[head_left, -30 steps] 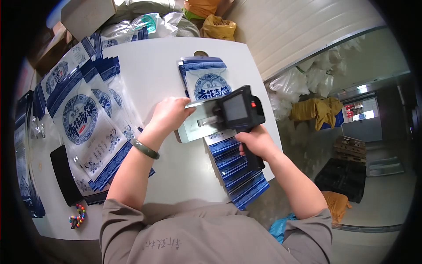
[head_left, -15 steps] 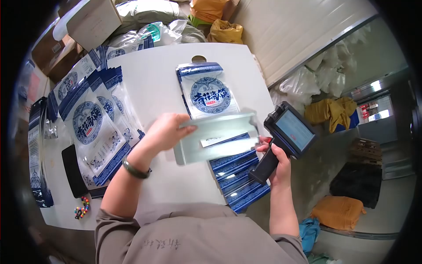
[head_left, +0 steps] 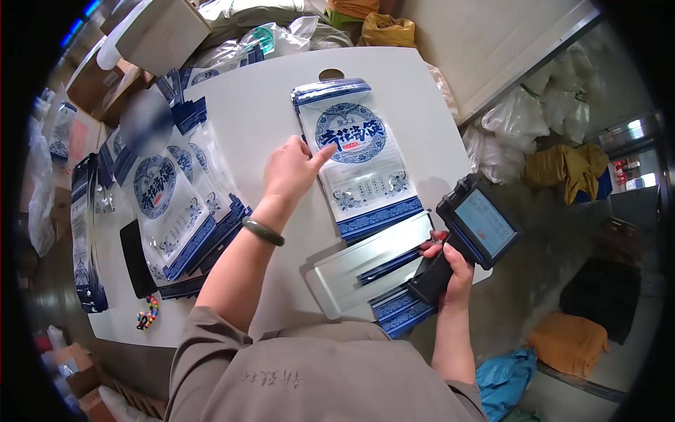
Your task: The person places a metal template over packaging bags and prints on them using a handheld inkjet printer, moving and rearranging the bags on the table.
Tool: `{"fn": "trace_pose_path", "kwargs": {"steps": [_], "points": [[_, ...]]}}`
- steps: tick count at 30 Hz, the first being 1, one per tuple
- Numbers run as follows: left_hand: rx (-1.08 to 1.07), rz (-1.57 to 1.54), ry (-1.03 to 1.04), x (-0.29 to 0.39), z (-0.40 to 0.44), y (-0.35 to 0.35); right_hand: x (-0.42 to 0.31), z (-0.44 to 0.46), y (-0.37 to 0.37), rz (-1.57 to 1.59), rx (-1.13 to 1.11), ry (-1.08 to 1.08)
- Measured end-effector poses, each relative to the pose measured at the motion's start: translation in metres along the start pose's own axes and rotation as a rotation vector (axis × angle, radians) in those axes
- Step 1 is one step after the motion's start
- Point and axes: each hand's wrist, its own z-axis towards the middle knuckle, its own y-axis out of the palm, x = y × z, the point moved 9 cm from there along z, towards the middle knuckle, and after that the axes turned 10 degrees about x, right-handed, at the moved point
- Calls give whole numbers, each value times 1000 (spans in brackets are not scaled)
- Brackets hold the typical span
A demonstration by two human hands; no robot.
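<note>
My left hand (head_left: 295,165) rests at the left edge of a stack of blue-and-white printed bags (head_left: 365,172), its thumb on the top bag and its fingers apart. In my right hand (head_left: 453,271) is a black handheld device (head_left: 432,278) with a lit screen (head_left: 485,224). A pale metal frame with a slot (head_left: 337,271) lies over the lower part of the bags, next to the device. More blue-patterned bag ends (head_left: 401,309) show below the frame.
Fanned printed bags (head_left: 158,190) cover the left side of the white table (head_left: 271,91). A black case (head_left: 136,257) and a beaded string (head_left: 148,313) lie near them. Cardboard boxes (head_left: 158,35) stand behind. Plastic sacks (head_left: 517,116) hang at the right.
The frame has moved down the bags, and my left hand has let go of it and moved up to the stack. My right hand has carried the device off the frame to the right.
</note>
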Motion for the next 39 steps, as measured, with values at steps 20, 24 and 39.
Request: {"fn": "trace_pose_path", "kwargs": {"steps": [20, 24, 39], "points": [[301, 308, 283, -197, -19, -230, 11, 7, -9, 84, -41, 93], [571, 237, -363, -266, -56, -271, 17, 9, -12, 108, -58, 82], [136, -71, 290, 7, -56, -110, 9, 4, -3, 70, -61, 85]]}}
